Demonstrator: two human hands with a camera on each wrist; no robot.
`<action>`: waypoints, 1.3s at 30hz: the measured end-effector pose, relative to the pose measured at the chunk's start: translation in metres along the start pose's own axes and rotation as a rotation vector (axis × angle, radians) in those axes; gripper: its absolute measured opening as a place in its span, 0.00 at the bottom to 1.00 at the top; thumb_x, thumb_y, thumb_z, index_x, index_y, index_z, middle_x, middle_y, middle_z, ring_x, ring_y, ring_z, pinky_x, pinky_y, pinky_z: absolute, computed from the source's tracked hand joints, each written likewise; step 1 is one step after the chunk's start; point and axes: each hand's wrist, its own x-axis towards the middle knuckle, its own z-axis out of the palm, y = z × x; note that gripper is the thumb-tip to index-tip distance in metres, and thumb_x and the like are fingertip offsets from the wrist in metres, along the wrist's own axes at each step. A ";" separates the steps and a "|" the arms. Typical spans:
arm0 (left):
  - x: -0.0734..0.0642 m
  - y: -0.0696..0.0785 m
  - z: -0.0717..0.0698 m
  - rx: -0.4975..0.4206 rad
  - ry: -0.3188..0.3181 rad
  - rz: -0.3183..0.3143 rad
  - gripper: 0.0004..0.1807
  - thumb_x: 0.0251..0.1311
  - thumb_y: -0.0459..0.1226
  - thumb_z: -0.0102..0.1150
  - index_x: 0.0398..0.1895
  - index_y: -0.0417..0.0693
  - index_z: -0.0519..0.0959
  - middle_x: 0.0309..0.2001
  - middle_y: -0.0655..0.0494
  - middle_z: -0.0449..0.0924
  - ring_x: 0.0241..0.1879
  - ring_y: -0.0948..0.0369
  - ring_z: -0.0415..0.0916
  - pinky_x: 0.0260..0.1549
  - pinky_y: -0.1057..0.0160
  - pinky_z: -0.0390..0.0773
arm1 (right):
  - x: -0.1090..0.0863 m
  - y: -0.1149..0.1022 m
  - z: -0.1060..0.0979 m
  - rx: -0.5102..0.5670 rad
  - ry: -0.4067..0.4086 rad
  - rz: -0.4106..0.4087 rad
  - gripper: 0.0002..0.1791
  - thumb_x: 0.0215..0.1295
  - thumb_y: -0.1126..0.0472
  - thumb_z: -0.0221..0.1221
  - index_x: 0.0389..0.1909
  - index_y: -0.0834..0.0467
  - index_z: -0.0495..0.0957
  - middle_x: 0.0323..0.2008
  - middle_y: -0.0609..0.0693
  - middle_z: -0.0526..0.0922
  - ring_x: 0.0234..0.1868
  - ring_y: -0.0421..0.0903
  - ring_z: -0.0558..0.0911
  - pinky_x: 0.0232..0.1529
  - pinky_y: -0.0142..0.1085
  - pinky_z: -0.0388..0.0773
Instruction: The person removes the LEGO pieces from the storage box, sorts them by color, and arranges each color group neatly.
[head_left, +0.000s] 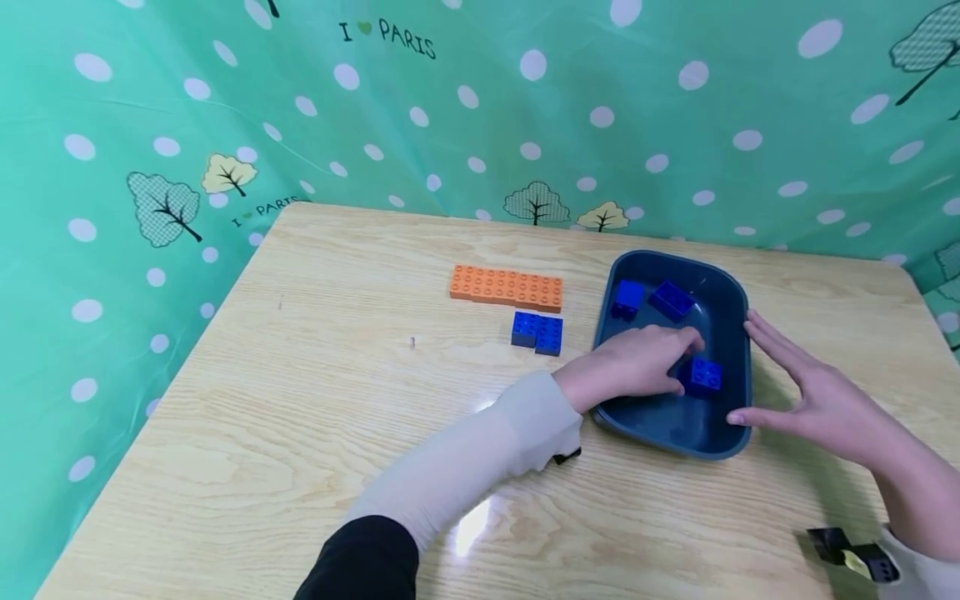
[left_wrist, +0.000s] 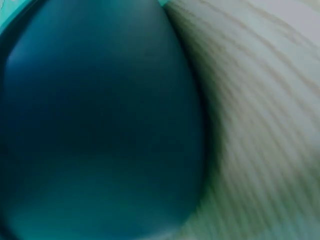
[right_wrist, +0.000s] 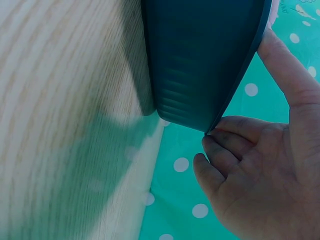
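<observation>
My left hand [head_left: 637, 358] reaches over the near-left rim into a dark blue plastic bin [head_left: 675, 429]. Its thumb and index finger stand apart beside a blue toy brick [head_left: 706, 375]; whether they touch it cannot be told. Two more blue bricks, one [head_left: 628, 297] and another [head_left: 672, 300], lie toward the bin's far end. My right hand [head_left: 817, 404] spreads its thumb and fingers against the bin's right rim, and the right wrist view shows the fingertips of that hand [right_wrist: 255, 170] touching the edge. Only the bin's outer wall [left_wrist: 105, 115] and tabletop fill the left wrist view; the left hand is hidden there.
Left of the bin, an orange row of bricks [head_left: 506, 288] lies on the wooden table [head_left: 300, 400]. Nearer are two blue bricks [head_left: 537, 332] side by side. A green dotted cloth [head_left: 450, 125] hangs behind the table.
</observation>
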 end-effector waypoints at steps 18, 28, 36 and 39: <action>-0.028 -0.002 -0.029 -0.011 0.228 0.033 0.21 0.64 0.51 0.63 0.59 0.62 0.74 0.54 0.68 0.80 0.54 0.72 0.76 0.54 0.76 0.75 | -0.003 0.002 0.005 0.014 0.002 0.015 0.63 0.55 0.54 0.73 0.80 0.44 0.37 0.81 0.51 0.34 0.76 0.76 0.42 0.61 0.80 0.45; -0.093 -0.067 -0.069 -0.309 0.432 0.009 0.22 0.63 0.39 0.66 0.59 0.48 0.75 0.56 0.55 0.83 0.57 0.61 0.80 0.58 0.68 0.78 | -0.002 0.005 0.004 0.025 0.023 -0.025 0.64 0.53 0.56 0.74 0.80 0.43 0.37 0.81 0.48 0.34 0.77 0.73 0.40 0.62 0.81 0.43; -0.129 -0.131 -0.060 -0.397 0.514 -0.122 0.21 0.61 0.34 0.67 0.57 0.43 0.76 0.56 0.48 0.82 0.57 0.55 0.81 0.59 0.61 0.80 | 0.000 0.005 0.004 0.006 0.017 -0.016 0.64 0.54 0.54 0.74 0.80 0.44 0.36 0.81 0.49 0.34 0.77 0.74 0.41 0.61 0.80 0.46; -0.135 -0.145 -0.054 -0.415 0.523 -0.159 0.21 0.61 0.32 0.66 0.57 0.42 0.76 0.57 0.47 0.81 0.58 0.52 0.81 0.59 0.59 0.80 | 0.000 0.005 0.004 0.005 0.015 -0.001 0.65 0.53 0.53 0.74 0.80 0.43 0.36 0.81 0.47 0.34 0.77 0.74 0.41 0.60 0.81 0.46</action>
